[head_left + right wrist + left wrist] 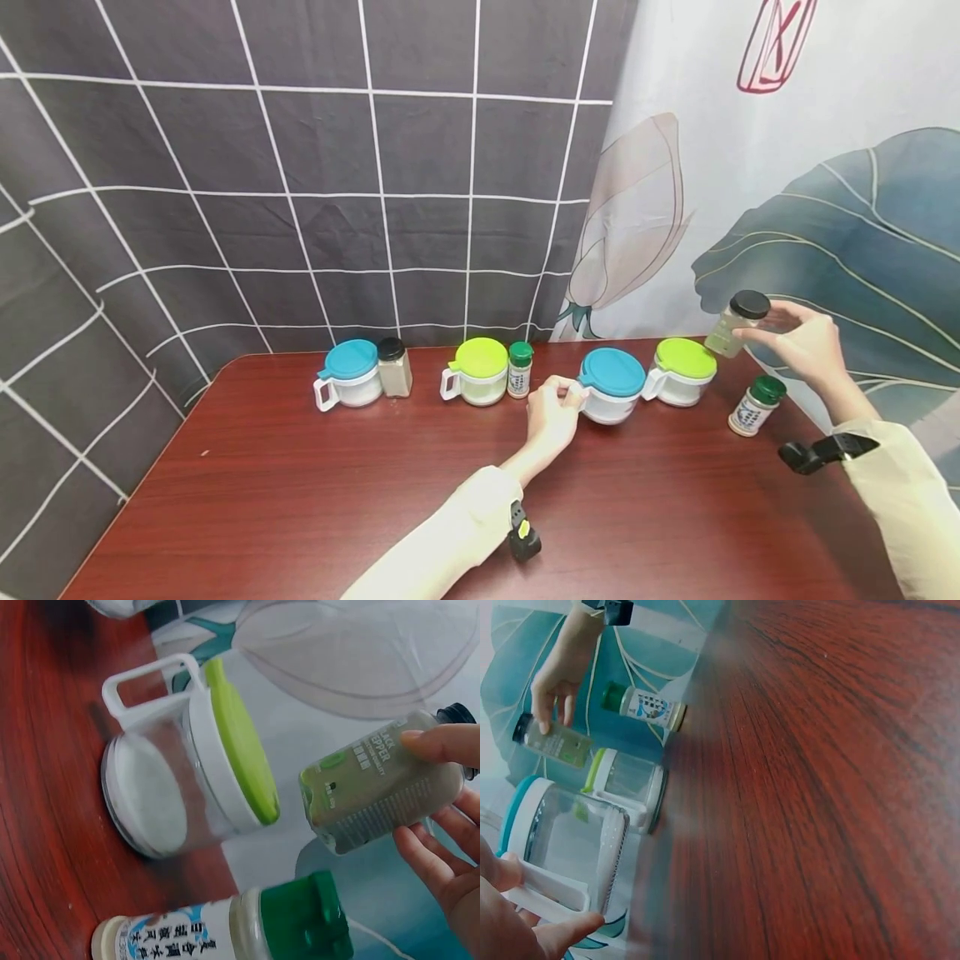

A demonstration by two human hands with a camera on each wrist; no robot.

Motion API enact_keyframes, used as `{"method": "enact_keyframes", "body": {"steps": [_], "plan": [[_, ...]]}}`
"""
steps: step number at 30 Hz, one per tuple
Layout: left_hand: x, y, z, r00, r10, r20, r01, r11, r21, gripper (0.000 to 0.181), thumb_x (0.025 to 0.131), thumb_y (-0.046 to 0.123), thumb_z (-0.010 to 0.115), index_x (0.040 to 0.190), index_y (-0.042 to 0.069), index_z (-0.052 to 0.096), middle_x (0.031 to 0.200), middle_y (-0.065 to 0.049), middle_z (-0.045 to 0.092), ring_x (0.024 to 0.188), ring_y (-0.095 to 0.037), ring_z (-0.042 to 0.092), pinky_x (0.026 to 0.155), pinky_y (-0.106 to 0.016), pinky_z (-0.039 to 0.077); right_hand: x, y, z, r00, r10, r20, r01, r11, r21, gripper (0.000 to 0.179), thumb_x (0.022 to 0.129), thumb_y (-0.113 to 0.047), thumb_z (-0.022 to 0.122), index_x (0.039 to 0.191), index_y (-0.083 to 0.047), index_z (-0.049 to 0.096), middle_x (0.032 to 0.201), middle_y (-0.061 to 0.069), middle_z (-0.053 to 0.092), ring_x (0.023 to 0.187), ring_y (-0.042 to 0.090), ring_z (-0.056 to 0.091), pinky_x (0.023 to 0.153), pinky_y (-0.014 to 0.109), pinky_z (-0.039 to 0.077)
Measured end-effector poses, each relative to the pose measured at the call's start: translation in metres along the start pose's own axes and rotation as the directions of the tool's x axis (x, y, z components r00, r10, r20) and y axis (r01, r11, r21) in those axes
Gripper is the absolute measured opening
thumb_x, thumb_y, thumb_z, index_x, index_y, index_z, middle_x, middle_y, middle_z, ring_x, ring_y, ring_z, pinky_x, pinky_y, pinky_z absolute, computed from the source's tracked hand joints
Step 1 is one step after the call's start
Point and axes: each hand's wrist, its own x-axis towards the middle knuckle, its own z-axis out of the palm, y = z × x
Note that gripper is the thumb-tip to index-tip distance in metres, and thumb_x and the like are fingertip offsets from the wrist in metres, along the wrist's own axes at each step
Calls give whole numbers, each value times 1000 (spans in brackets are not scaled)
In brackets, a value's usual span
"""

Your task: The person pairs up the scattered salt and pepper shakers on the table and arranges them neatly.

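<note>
My left hand [553, 417] grips the white handle of a clear seasoning jar with a blue lid [612, 385]. In the left wrist view, the thumb and fingers close round that handle [551, 889]. On the right, my other hand [806, 346] holds a black pepper bottle [375, 784] between thumb and fingers. This bottle has a black cap, is tilted, and is raised above the tabletop. Beside it stands a jar with a lime-green lid [682, 372], its handle pointing left. A green-capped shaker [756, 406] with a printed white label stands below the right hand.
Along the back of the reddish-brown table [337, 500] stand another blue-lidded jar [351, 373], a black-capped bottle [395, 368], a second lime-lidded jar [480, 372] and another green-capped shaker [519, 370]. A grey gridded curtain [315, 167] and a flower-printed cloth [645, 208] hang behind.
</note>
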Motion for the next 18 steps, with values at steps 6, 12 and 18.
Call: {"method": "enact_keyframes", "body": {"steps": [6,12,18], "plan": [[-2,3,-6,1000,15,12,-14,1000,-16,11,86,20,69,89,10,70,88,-5,75,85,-18,67,74,-25,49,-4,-15,1,1000,-21,7,21,1000,11,49,76,-34,80,113,-8,62,73,-47,46,75,-25,46,70,19,34],[-4,1,-12,1000,5,25,-4,999,-32,11,85,20,69,88,10,70,88,-5,74,84,-16,68,73,-23,49,-10,-24,3,1000,-23,5,23,1000,8,47,75,-34,81,111,-9,63,72,-49,46,76,-24,45,68,17,35],[-6,-1,-21,999,25,22,-23,997,-71,10,84,17,69,88,8,69,87,-7,75,83,-16,69,73,-20,50,-17,-32,6,1000,-5,21,5,1000,3,55,74,-39,81,114,-6,62,75,-48,45,78,-20,46,65,13,38]]}}
